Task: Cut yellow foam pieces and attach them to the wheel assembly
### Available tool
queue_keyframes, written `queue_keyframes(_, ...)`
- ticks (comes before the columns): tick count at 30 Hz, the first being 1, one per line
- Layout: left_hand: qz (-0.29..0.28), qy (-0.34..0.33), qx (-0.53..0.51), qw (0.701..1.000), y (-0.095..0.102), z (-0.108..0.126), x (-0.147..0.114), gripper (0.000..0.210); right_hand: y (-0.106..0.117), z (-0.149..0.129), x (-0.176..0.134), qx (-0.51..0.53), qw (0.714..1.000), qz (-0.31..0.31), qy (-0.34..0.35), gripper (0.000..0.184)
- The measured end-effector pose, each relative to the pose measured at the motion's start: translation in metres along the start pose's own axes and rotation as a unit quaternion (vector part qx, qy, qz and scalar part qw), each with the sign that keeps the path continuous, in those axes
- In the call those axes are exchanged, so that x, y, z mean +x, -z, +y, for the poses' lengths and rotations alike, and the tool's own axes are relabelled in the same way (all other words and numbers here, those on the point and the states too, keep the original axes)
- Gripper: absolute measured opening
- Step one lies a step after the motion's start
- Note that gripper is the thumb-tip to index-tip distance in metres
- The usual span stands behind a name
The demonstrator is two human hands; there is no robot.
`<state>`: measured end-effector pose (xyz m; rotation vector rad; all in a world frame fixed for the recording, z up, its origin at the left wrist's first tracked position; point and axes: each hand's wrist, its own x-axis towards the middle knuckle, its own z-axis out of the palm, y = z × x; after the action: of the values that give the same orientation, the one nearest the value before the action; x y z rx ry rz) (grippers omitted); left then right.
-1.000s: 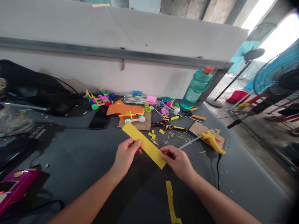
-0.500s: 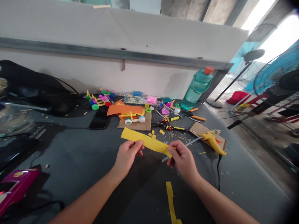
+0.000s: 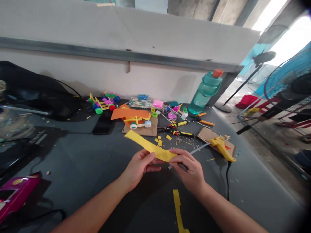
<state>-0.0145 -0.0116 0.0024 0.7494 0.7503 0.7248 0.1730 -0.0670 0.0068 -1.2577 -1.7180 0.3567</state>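
Observation:
Between my two hands a yellow paper strip (image 3: 145, 144) is held above the dark table, bending down toward its right end. My left hand (image 3: 139, 166) grips its lower edge near the middle, thumb on top. At the right end, my right hand (image 3: 188, 166) pinches the strip between thumb and fingers. A narrow yellow offcut (image 3: 178, 210) lies on the table nearer to me, below the right hand. To the right, a yellow hot glue gun (image 3: 221, 147) rests on a cardboard piece (image 3: 204, 134), its clear glue stick (image 3: 198, 149) pointing toward my right hand.
Pliers (image 3: 181, 133), yellow scraps (image 3: 160, 142) and orange paper (image 3: 131, 113) lie beyond my hands. A phone (image 3: 102, 124) and small toy cars (image 3: 103, 103) are at back left. A teal bottle (image 3: 205, 92) stands at back right. A magenta device (image 3: 18, 195) sits at left.
My left hand has slid rightward along the strip, closer to my right hand. The right hand has changed its grip, with its fingers now over the strip's end. The strip is bent more.

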Motion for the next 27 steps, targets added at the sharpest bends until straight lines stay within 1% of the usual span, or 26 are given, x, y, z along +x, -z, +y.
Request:
queue_keyframes(2,0.015,-0.004,-0.003,1.000,0.001,0.000,0.001,0.023,0.000,0.000,0.001,-0.012,1.000,0.004,0.010,0.013)
queue_keyframes(3,0.013,-0.004,-0.004,1.000,0.001,0.000,0.001,0.022,0.000,0.000,0.001,-0.016,1.000,0.005,0.011,0.013)
queue_keyframes(6,-0.001,-0.007,-0.013,1.000,0.000,0.001,-0.001,0.028,0.001,0.001,0.001,-0.016,1.000,0.000,0.021,0.014)
queue_keyframes(9,0.001,-0.004,-0.022,1.000,-0.002,0.000,-0.003,0.035,0.002,0.000,0.001,-0.006,1.000,-0.018,0.021,0.013)
queue_keyframes(11,0.017,0.001,-0.023,1.000,-0.001,-0.001,-0.002,0.033,0.002,-0.001,0.000,0.001,1.000,-0.024,-0.008,0.012)
queue_keyframes(14,0.051,0.005,-0.016,0.999,-0.001,-0.003,0.000,0.024,0.000,0.000,-0.001,0.014,0.998,-0.020,-0.064,0.011)
queue_keyframes(19,0.094,0.006,-0.014,0.995,0.000,-0.004,0.002,0.016,-0.004,0.007,-0.001,0.027,0.994,-0.001,-0.105,0.010)
queue_keyframes(24,0.147,-0.027,-0.018,0.989,0.006,0.001,0.006,0.015,-0.004,0.009,-0.001,0.055,0.989,0.017,-0.136,0.009)
queue_keyframes(27,0.180,-0.059,0.005,0.982,0.015,0.009,0.012,0.017,-0.004,0.010,0.001,0.087,0.979,0.046,-0.177,0.011)
